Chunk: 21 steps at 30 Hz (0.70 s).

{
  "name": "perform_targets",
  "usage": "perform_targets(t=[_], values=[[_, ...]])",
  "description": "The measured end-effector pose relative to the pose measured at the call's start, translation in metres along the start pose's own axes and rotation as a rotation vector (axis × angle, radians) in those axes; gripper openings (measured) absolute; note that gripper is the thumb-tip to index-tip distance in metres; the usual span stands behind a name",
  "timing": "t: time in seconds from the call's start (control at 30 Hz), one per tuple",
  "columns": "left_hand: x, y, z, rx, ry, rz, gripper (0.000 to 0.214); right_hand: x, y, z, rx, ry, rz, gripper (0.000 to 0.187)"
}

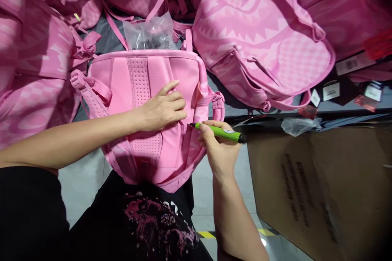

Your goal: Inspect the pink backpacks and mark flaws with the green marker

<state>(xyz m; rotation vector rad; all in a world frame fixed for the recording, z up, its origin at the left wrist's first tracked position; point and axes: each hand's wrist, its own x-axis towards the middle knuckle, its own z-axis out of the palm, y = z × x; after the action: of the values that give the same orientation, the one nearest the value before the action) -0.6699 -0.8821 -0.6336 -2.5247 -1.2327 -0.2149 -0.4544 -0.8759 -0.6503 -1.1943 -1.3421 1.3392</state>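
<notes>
A pink backpack (143,89) lies back-side up across my lap, its padded panel facing me. My left hand (163,108) rests flat on that panel, fingers stretched out and pressing the fabric down. My right hand (219,147) is closed around a green pen-shaped tool (220,131), held like a pen. The tool's dark tip touches the backpack just right of my left fingertips. A clear plastic bag (150,32) with dark contents sticks out at the backpack's far end.
Several more pink backpacks surround me, a large one with a tooth pattern (263,36) at the upper right. A brown cardboard box (321,183) stands to the right. Tags and labels (332,89) lie on the dark surface behind it. Grey floor with yellow-black tape (208,234) shows below.
</notes>
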Motion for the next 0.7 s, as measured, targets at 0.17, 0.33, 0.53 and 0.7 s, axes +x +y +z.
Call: perform_targets(t=[0.17, 0.33, 0.53, 0.7], values=[[-0.001, 0.001, 0.002, -0.035, 0.000, -0.024, 0.043, -0.004, 0.011, 0.013, -0.077, 0.030, -0.077, 0.022], [0.000, 0.001, 0.004, -0.060, -0.015, -0.051, 0.045, -0.003, 0.021, 0.013, -0.134, 0.068, -0.153, 0.022], [0.000, 0.002, 0.006, -0.052, -0.025, -0.060, 0.044, -0.003, 0.024, 0.014, -0.211, 0.073, -0.207, 0.023], [0.001, 0.002, 0.006, -0.051, -0.064, -0.077, 0.042, -0.003, 0.023, 0.016, -0.190, 0.055, -0.220, 0.020]])
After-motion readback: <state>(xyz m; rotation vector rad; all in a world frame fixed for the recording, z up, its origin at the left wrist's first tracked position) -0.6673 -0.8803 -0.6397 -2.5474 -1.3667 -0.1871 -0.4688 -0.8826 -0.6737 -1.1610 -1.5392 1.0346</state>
